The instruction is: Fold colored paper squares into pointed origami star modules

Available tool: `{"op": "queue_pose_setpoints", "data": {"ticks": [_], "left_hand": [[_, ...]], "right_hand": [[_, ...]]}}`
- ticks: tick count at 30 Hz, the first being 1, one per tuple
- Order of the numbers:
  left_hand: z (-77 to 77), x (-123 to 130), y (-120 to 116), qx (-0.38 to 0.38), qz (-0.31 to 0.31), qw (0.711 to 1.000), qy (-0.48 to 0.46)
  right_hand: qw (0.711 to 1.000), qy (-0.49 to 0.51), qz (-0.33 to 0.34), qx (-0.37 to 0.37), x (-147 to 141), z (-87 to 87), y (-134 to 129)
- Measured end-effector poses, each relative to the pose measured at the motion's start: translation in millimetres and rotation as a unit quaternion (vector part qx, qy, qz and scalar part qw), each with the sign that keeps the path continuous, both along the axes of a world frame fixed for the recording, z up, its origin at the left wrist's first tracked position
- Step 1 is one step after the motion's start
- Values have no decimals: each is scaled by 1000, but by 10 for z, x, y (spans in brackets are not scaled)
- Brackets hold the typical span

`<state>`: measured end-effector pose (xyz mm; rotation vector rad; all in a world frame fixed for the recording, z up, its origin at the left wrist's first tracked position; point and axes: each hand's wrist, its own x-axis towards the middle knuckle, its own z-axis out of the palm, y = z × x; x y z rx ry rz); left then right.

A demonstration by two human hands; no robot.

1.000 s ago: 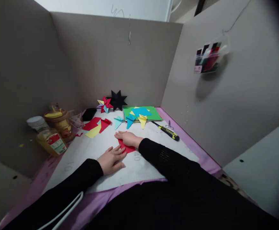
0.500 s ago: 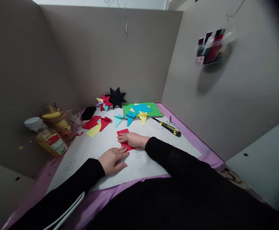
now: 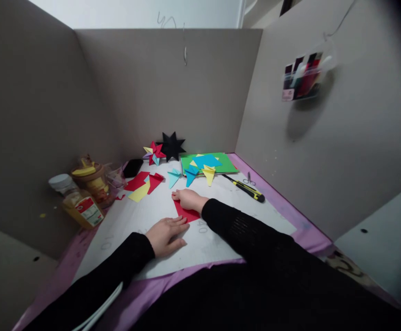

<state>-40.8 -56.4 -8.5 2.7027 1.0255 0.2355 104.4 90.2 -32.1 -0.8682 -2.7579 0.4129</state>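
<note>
A red sheet of paper [image 3: 188, 215] lies on the white paper in front of me. My right hand [image 3: 190, 200] covers its upper part, fingers bent and pressed together at the upper left corner. At the paper's lower left edge rests my left hand [image 3: 168, 236], palm down with fingers stretched out, fingertips touching the red paper. Beyond my hands stand three folded paper pieces: light blue [image 3: 174, 177], blue [image 3: 191, 175] and yellow [image 3: 209, 174]. The part of the red paper under my right hand is hidden.
Right lies a yellow-black utility knife [image 3: 245, 189] near small scissors [image 3: 249, 179]. A green paper stack [image 3: 226, 163], a black star [image 3: 172, 146] and a multicoloured star [image 3: 154, 153] are at the back. Left are red scraps [image 3: 137, 180], a phone [image 3: 133, 168], a glue bottle [image 3: 83, 209] and a jar [image 3: 92, 184].
My right hand has slid from the middle of the red paper to its upper edge, its fingers now more bent. My left hand stays by the lower edge. The view has tilted slightly up.
</note>
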Motion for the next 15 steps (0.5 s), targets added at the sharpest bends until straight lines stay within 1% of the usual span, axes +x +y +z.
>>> {"op": "queue_pose_setpoints", "data": {"ticks": [2, 4, 7, 9, 13, 15], "left_hand": [[-9, -3, -1, 0, 15, 1000, 8], [-29, -6, 12, 6, 49, 999, 23], [-68, -28, 66, 20, 115, 991, 62], [-88, -57, 113, 22, 139, 987, 80], [-94, -126, 174, 18, 139, 987, 76], [-70, -144, 174, 14, 118, 990, 73]], "right_hand": [[1000, -10, -22, 12, -49, 0, 6], [999, -14, -29, 24, -53, -14, -18], [1000, -5, -13, 27, 24, -37, -84], [1000, 13, 13, 11, 122, -33, -138], [996, 40, 68, -35, 359, 17, -244], [995, 44, 69, -54, 455, 44, -275]]}}
